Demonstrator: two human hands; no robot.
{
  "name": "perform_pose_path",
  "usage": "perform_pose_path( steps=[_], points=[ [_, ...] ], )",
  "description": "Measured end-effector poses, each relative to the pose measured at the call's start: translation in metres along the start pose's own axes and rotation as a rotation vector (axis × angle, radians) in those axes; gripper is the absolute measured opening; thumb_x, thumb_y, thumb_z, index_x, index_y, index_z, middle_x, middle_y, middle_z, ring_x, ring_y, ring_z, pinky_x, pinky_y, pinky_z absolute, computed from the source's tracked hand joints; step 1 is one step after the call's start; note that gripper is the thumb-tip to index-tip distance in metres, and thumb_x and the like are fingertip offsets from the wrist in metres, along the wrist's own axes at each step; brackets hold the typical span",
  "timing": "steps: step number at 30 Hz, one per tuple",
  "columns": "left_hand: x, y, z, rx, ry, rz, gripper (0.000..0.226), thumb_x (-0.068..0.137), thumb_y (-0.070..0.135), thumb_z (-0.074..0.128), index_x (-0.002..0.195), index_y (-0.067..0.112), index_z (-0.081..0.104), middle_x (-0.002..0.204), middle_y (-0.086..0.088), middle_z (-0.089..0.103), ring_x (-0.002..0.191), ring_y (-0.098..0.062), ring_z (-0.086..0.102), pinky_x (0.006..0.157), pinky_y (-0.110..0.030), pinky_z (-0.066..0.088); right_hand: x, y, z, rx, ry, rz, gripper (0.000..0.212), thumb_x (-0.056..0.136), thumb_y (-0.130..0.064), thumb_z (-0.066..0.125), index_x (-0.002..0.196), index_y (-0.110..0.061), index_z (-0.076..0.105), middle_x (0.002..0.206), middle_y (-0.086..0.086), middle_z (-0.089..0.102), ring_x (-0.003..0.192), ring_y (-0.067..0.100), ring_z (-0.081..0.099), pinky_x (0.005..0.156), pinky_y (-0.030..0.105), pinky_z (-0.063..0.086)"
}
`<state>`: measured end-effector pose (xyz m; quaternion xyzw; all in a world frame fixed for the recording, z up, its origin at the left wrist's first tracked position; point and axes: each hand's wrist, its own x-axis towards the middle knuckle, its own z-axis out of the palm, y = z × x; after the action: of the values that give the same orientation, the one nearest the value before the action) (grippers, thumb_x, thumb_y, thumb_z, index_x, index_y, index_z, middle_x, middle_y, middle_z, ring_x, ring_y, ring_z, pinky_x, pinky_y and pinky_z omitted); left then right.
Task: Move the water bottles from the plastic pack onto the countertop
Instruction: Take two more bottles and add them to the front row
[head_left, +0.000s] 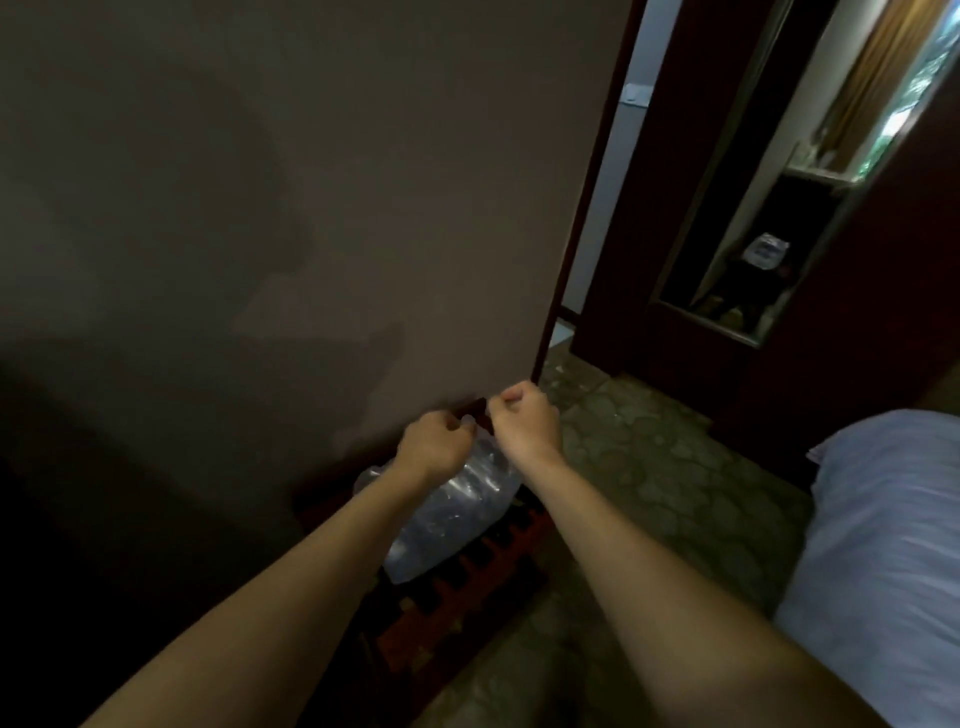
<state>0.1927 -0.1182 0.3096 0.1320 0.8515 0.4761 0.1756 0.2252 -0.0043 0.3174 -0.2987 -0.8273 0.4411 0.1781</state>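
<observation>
Plastic pack: located just below frame centre, at 6 o'clock from the wall, resting on a dark slatted rack with reddish-brown bars. Long axis running from 7 o'clock to 1 o'clock, far end directed at the hands. Material: clear, glossy, wrinkled film with bright highlights; rounded, bulging outline. Individual water bottles inside not distinguishable; blurred.

Left hand: positioned at the 12 o'clock end of the pack, fingers curled inward, thumb and fingertips pressed together. Appears to pinch the film at the top of the pack; contact partly hidden and blurred.

Right hand: positioned just at 2 o'clock from the left hand, closed into a loose fist, knuckles up. Appears to grip a fold of film drawn up from the pack; exact hold cannot be told.

Both forearms bare, extended from 6 o'clock toward centre.

Surroundings: matt grey-brown wall at 10 o'clock; dark wooden door frame at 1 o'clock; mirror panel at 2 o'clock; patterned green stone-look floor at 3 o'clock; pale blue-white fabric pillow at 4 o'clock.
</observation>
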Motion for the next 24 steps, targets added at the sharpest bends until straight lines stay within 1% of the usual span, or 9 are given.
perform_pose_path(
  steps=[2, 5, 8, 10, 13, 15, 17, 20, 24],
  points=[
    [0.027, -0.011, 0.018, -0.016, -0.02, -0.059, 0.037, 0.096, 0.036, 0.047, 0.102, 0.005, 0.067, 0.103, -0.02, 0.07, 0.091, -0.034, 0.066, 0.087, -0.046, 0.056, 0.029, 0.018, 0.006, -0.021, -0.02, 0.062, 0.005, 0.091, -0.028, 0.055, 0.088, -0.023, 0.056, 0.091, 0.003, 0.066, 0.083, 0.02, 0.064, 0.072, 0.035, 0.055],
    [0.068, -0.023, 0.035, -0.033, -0.044, -0.154, 0.045, 0.098, 0.044, 0.041, 0.11, 0.007, 0.065, 0.106, -0.019, 0.069, 0.1, -0.035, 0.066, 0.089, -0.048, 0.055, 0.069, 0.043, 0.022, -0.075, -0.083, 0.141, 0.007, 0.091, -0.027, 0.056, 0.092, -0.02, 0.057, 0.087, 0.003, 0.065, 0.079, 0.019, 0.064, 0.073, 0.037, 0.057],
    [0.11, -0.032, 0.047, -0.033, -0.053, -0.207, 0.042, 0.098, 0.039, 0.043, 0.118, 0.008, 0.061, 0.107, -0.017, 0.069, 0.1, -0.033, 0.066, 0.088, -0.046, 0.056, 0.101, 0.062, 0.04, -0.129, -0.242, 0.222, 0.017, 0.09, -0.03, 0.057, 0.098, -0.015, 0.057, 0.096, 0.008, 0.066, 0.09, 0.026, 0.066, 0.084, 0.045, 0.056],
    [0.133, -0.04, 0.055, -0.02, -0.06, -0.229, 0.038, 0.098, 0.034, 0.044, 0.113, 0.004, 0.063, 0.1, -0.012, 0.069, 0.091, -0.026, 0.067, 0.083, -0.04, 0.056, 0.119, 0.073, 0.047, -0.148, -0.354, 0.289, 0.026, 0.09, -0.033, 0.057, 0.104, -0.011, 0.055, 0.104, 0.013, 0.065, 0.098, 0.031, 0.065, 0.088, 0.046, 0.054],
    [0.157, -0.053, 0.069, 0.005, -0.088, -0.269, 0.034, 0.099, 0.028, 0.044, 0.098, 0.003, 0.067, 0.085, -0.009, 0.066, 0.078, -0.021, 0.064, 0.069, -0.033, 0.05, 0.142, 0.089, 0.055, -0.144, -0.435, 0.369, 0.024, 0.092, -0.029, 0.055, 0.106, -0.01, 0.053, 0.105, 0.014, 0.064, 0.093, 0.028, 0.063, 0.076, 0.038, 0.051],
    [0.165, -0.06, 0.076, 0.041, -0.122, -0.309, 0.031, 0.099, 0.025, 0.044, 0.086, 0.007, 0.066, 0.096, -0.017, 0.069, 0.091, -0.028, 0.067, 0.074, -0.035, 0.052, 0.151, 0.097, 0.058, -0.169, -0.478, 0.395, 0.027, 0.095, -0.027, 0.052, 0.112, -0.007, 0.054, 0.109, 0.016, 0.065, 0.088, 0.025, 0.063, 0.068, 0.032, 0.05],
    [0.178, -0.069, 0.086, 0.079, -0.143, -0.364, 0.03, 0.099, 0.023, 0.045, 0.097, 0.003, 0.067, 0.106, -0.017, 0.069, 0.101, -0.031, 0.066, 0.087, -0.04, 0.054, 0.165, 0.111, 0.065, -0.176, -0.529, 0.408, 0.027, 0.096, -0.025, 0.051, 0.112, -0.004, 0.055, 0.114, 0.019, 0.064, 0.088, 0.026, 0.063, 0.067, 0.031, 0.049],
    [0.194, -0.083, 0.104, 0.052, -0.118, -0.431, 0.031, 0.098, 0.02, 0.047, 0.11, -0.001, 0.066, 0.11, -0.018, 0.069, 0.102, -0.032, 0.065, 0.09, -0.04, 0.05, 0.184, 0.133, 0.079, -0.192, -0.598, 0.432, 0.027, 0.096, -0.024, 0.051, 0.116, -0.005, 0.055, 0.116, 0.018, 0.062, 0.093, 0.025, 0.063, 0.073, 0.032, 0.051],
    [0.211, -0.097, 0.138, -0.019, -0.14, -0.507, 0.028, 0.1, 0.017, 0.043, 0.095, 0.0, 0.065, 0.095, -0.016, 0.066, 0.081, -0.024, 0.061, 0.072, -0.033, 0.047, 0.216, 0.164, 0.097, -0.231, -0.699, 0.459, 0.037, 0.095, -0.021, 0.05, 0.128, -0.005, 0.051, 0.123, 0.016, 0.058, 0.11, 0.03, 0.06, 0.094, 0.041, 0.052]
  ],
)
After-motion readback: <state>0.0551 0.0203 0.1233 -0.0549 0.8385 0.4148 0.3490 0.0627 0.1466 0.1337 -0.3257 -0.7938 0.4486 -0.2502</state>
